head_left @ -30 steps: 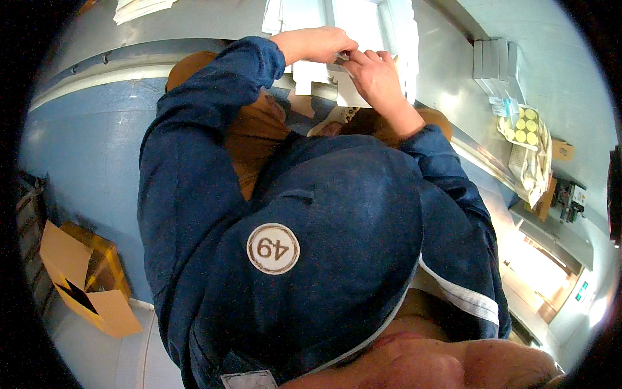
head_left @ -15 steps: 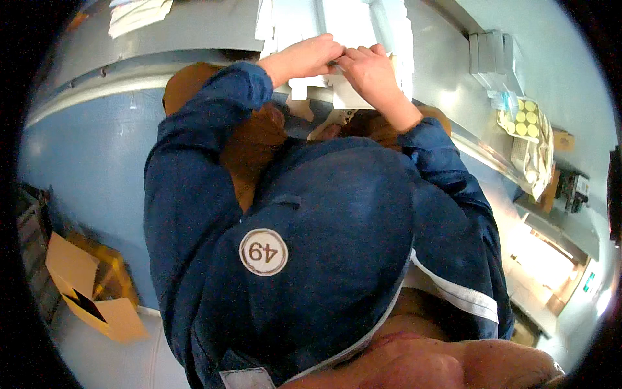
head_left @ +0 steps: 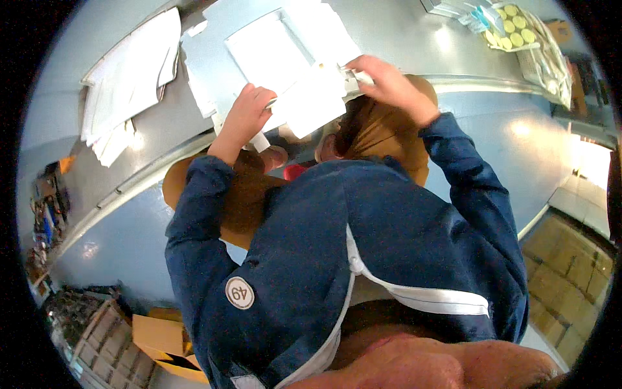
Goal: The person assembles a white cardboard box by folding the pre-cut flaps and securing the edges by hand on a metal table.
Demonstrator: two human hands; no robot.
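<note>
A white cardboard box blank [head_left: 265,55], partly folded with its flaps spread, lies at the table's near edge in front of me. My left hand [head_left: 249,115] is at its front left corner, fingers closed on a white flap there. My right hand [head_left: 383,81] is at the front right corner, with thumb and fingers curled round a small folded flap [head_left: 353,79]. Between the hands a wide front flap [head_left: 317,107] hangs over the table edge toward my lap. The tips of my left fingers are partly hidden by the card.
A stack of flat white card sheets [head_left: 133,78] lies on the grey metal table [head_left: 389,35] at the left. A basket with yellow-green round things [head_left: 515,29] stands at the far right. An open brown carton [head_left: 162,340] is on the floor behind me at left.
My hands were close together at the front edge of the box blank; they have moved apart to its two front corners. The view has turned, and more of the card stack shows.
</note>
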